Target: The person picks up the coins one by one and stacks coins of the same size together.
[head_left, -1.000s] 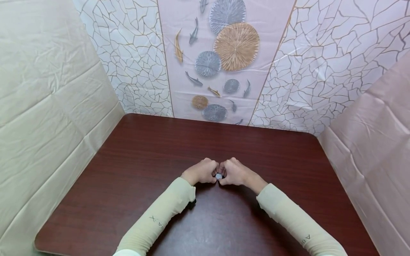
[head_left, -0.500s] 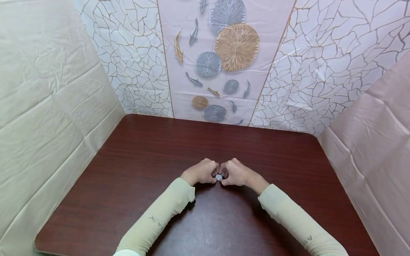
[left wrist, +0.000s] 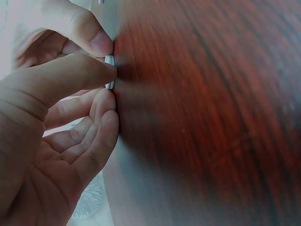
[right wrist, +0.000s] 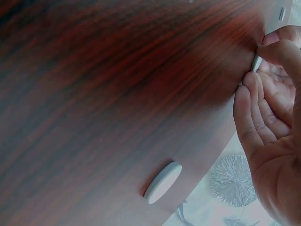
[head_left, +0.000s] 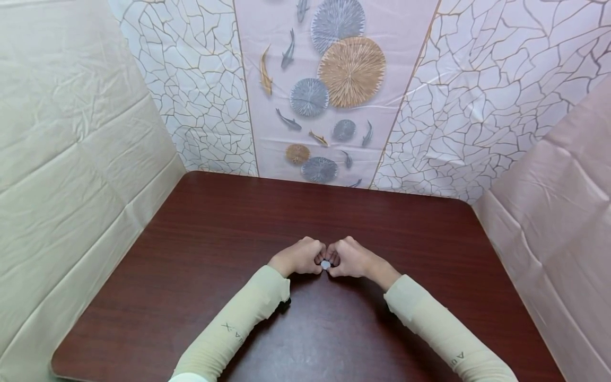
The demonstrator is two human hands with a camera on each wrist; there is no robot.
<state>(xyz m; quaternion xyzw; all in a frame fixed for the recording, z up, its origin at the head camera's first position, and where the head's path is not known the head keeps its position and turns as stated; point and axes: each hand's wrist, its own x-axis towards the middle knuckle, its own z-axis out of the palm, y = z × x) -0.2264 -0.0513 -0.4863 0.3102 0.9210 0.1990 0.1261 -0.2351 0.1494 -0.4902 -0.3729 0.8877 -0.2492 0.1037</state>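
— At the middle of the table (head_left: 200, 223), near the front edge, what are you seeing?

— Two hands, knuckle to knuckle. The left hand (head_left: 298, 257) and the right hand (head_left: 350, 258) are both curling into loose fists, and between them they are pinching one small grey disc (head_left: 326, 264).

— Just one disc?

— One in the fingers. It is sitting right at the tabletop, where the two thumbs are meeting. From the left wrist view its thin edge (left wrist: 109, 70) is showing between a thumb and a fingertip, pressed against the wood. From the right wrist view only a sliver of it (right wrist: 256, 63) is peeking out behind the fingers.

— So neither hand is relaxed?

— No, both are gripping that disc, fingers bent round it.

— Anything else lying about?

— The right wrist view is also showing one pale oval piece (right wrist: 162, 182) at the far edge of the table; I cannot tell what it is. Two cream sleeves are covering the forearms, left sleeve (head_left: 234, 323) and right sleeve (head_left: 439, 329). Behind the table one patterned sheet (head_left: 334, 79) is hanging, with round fan shapes and little fish.
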